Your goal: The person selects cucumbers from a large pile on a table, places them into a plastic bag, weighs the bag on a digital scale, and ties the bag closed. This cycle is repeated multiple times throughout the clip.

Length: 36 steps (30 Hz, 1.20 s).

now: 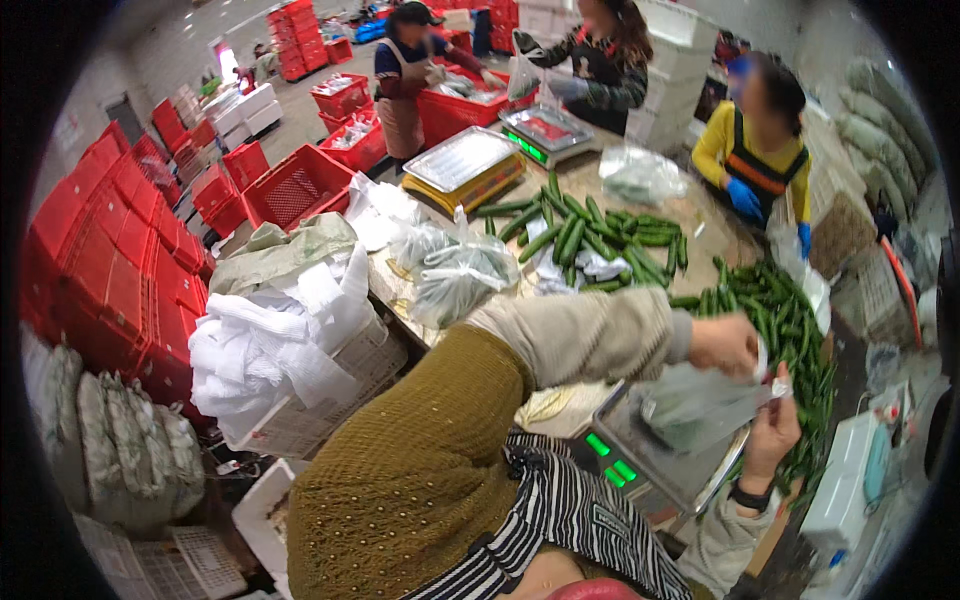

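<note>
A clear plastic bag (pixel 701 409) with green produce inside rests on the metal pan of a digital scale (pixel 637 435) with lit green displays. My left hand (pixel 724 345) pinches a white strip or piece of plastic near the bag's neck. Just below it, my right hand (pixel 774 431), with a dark band on the wrist, grips the gathered neck of the same bag. Both hands are close together over the scale's far side. Beyond them spreads a heap of slender green vegetables (pixel 780 330). The bag's exact contents are blurred by the plastic.
Cucumbers (pixel 577 232) lie mid-table beside filled bags (pixel 461 277). Two more scales (pixel 465 165) stand farther back. A crate of white foam netting (pixel 262 360) is at left, near stacked red crates (pixel 120 262). Several co-workers stand around, one in yellow sleeves (pixel 712 150).
</note>
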Each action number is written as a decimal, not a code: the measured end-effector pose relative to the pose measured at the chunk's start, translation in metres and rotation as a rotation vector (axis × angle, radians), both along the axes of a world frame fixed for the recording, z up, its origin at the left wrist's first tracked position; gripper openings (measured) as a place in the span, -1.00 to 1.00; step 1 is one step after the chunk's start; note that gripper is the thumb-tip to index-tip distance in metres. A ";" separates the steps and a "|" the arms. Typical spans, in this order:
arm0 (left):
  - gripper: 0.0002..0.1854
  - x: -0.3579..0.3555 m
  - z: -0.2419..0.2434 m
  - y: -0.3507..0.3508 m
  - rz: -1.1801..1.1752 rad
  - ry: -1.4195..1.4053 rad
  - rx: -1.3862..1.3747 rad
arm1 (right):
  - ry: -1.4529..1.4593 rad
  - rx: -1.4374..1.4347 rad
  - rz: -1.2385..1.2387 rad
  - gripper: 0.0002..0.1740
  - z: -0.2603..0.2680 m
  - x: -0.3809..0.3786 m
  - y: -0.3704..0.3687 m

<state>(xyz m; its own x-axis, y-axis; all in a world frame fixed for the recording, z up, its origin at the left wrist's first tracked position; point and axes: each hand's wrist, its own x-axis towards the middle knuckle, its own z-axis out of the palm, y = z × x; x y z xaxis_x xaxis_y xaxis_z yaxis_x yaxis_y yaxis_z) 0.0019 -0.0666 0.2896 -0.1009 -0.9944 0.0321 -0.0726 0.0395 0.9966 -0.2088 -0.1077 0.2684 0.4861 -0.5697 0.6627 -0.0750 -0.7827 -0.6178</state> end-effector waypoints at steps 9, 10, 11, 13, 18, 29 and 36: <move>-0.76 0.032 -0.042 0.004 0.135 -0.729 -0.327 | -0.407 0.952 0.622 -0.83 -0.043 -0.032 0.003; -0.74 0.035 -0.057 0.008 0.334 -0.767 -0.499 | -0.334 1.011 0.580 -0.81 -0.054 -0.039 0.004; -0.68 0.038 -0.072 0.012 0.589 -0.848 -0.569 | -0.271 1.014 0.625 -0.79 -0.065 -0.045 0.004; -0.53 0.024 -0.095 0.008 0.367 -0.906 -0.558 | 0.310 0.966 0.385 -0.79 -0.085 -0.053 0.007; -0.42 0.018 -0.120 -0.004 0.046 1.490 0.069 | -0.072 0.703 0.502 -0.72 -0.121 -0.059 0.028; -0.06 -0.039 -0.075 0.024 -0.092 0.105 -0.187 | -0.414 0.747 0.037 -0.66 -0.078 -0.018 0.033; -0.61 0.034 -0.072 0.042 0.420 -0.536 -0.478 | -0.120 0.679 0.384 -0.64 -0.068 -0.018 0.041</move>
